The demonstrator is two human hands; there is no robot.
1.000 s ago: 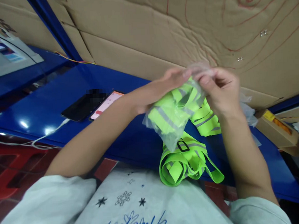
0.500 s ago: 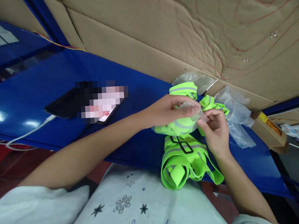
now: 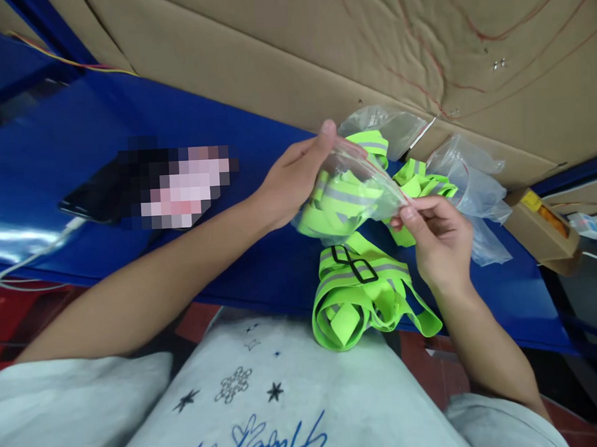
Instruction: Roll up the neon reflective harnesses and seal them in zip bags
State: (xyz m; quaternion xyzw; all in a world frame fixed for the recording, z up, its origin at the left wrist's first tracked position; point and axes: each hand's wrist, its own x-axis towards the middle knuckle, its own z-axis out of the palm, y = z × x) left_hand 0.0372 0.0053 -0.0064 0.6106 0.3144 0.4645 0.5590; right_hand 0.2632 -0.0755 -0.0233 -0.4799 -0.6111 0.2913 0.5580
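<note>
A clear zip-lock bag (image 3: 379,187) with a red-edged seal hangs between my hands, a folded neon-yellow reflective strap (image 3: 345,204) inside it. My left hand (image 3: 296,177) grips the bag's left side, thumb up by the seal; its fingers are partly hidden behind the plastic. At the other end of the seal, my right hand (image 3: 442,236) pinches the corner between thumb and fingers. Just below lies a loosely rolled reflective strap bundle (image 3: 367,300) with black buckles, at the table's front edge. More neon straps (image 3: 421,179) lie behind my right hand.
On the blue table (image 3: 254,139), a black phone (image 3: 94,194) with a white cable lies left, beside a blurred-out pink screen (image 3: 191,182). Empty plastic bags (image 3: 471,174) and a small cardboard box (image 3: 543,227) are on the right. A cardboard panel (image 3: 250,59) stands behind.
My hands have moved apart, stretching the bag's seal between them. My left thumb has slid up and left. The view has shifted slightly.
</note>
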